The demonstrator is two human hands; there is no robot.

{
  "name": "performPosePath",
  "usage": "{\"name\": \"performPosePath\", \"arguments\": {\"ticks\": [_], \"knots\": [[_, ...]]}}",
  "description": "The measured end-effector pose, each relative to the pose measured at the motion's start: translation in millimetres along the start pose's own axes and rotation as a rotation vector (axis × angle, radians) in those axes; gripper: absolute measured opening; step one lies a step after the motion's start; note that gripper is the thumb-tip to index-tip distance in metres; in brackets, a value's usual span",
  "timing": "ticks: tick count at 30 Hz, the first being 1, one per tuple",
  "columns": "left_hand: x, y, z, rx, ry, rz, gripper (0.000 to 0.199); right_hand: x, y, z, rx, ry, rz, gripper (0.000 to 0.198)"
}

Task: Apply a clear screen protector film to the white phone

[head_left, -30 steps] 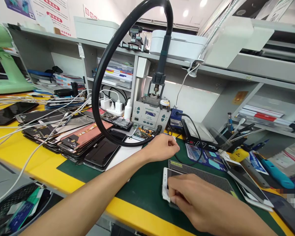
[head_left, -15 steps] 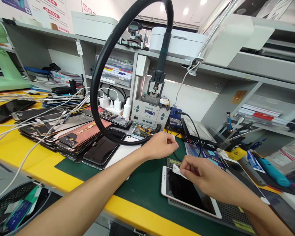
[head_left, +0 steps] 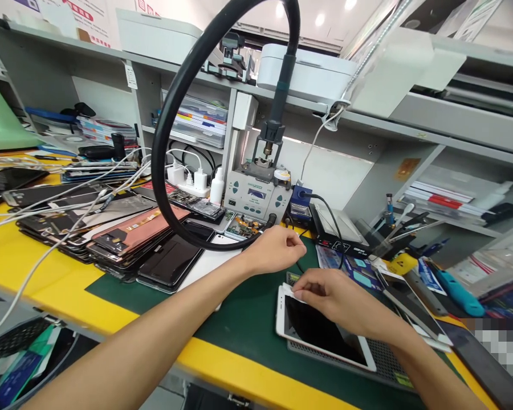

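A white tablet [head_left: 325,330] with a dark screen lies face up on a perforated grey mat [head_left: 382,356]. My right hand [head_left: 340,299] is closed on a crumpled white wipe [head_left: 289,291], pressing it against the top end of the tablet. My left hand [head_left: 276,249] hovers further back, in front of the hot air station [head_left: 254,196]. Its fingers are curled together, and I cannot make out whether anything is between them. Both forearms reach in over the green work mat [head_left: 235,336].
A thick black hose [head_left: 157,154] loops above my left hand. Stacked phone screens [head_left: 132,233] and white cables [head_left: 68,206] crowd the left side. Tools and a teal-handled tool [head_left: 459,293] lie at the right. A bin [head_left: 25,364] stands below the yellow table edge.
My right hand has moved the wipe left along the tablet toward its upper left corner. My left hand stays curled in much the same place. The view has shifted slightly.
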State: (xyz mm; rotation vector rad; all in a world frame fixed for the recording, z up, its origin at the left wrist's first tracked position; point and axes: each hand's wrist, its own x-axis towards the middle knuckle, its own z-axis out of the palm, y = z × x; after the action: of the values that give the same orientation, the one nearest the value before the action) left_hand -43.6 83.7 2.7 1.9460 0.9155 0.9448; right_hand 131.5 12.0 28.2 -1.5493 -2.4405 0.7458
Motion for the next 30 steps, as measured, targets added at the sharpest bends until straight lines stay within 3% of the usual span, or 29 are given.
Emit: {"name": "performPosePath", "arguments": {"ticks": [4,11,16,24,30], "knots": [[-0.7,0.2,0.1,0.005,-0.009,-0.002,0.020,4.9,-1.9,0.5,-0.040,-0.010,-0.035,0.024],[-2.0,2.4,0.4,0.016,-0.011,-0.008,0.022,-2.8,6.8,-14.3,-0.020,-0.142,-0.033,0.017],[-2.7,4.7,-0.4,0.034,-0.016,-0.031,0.023,-15.3,12.2,-24.9,-0.078,-0.191,0.031,0.009],[-2.8,6.0,0.2,0.050,-0.035,-0.063,0.023,-33.3,32.8,-33.0,-0.241,-0.190,0.215,0.014],[-2.4,2.4,2.4,0.058,-0.035,-0.062,0.020,-31.6,22.0,-24.2,-0.245,-0.181,0.186,0.016]]}}
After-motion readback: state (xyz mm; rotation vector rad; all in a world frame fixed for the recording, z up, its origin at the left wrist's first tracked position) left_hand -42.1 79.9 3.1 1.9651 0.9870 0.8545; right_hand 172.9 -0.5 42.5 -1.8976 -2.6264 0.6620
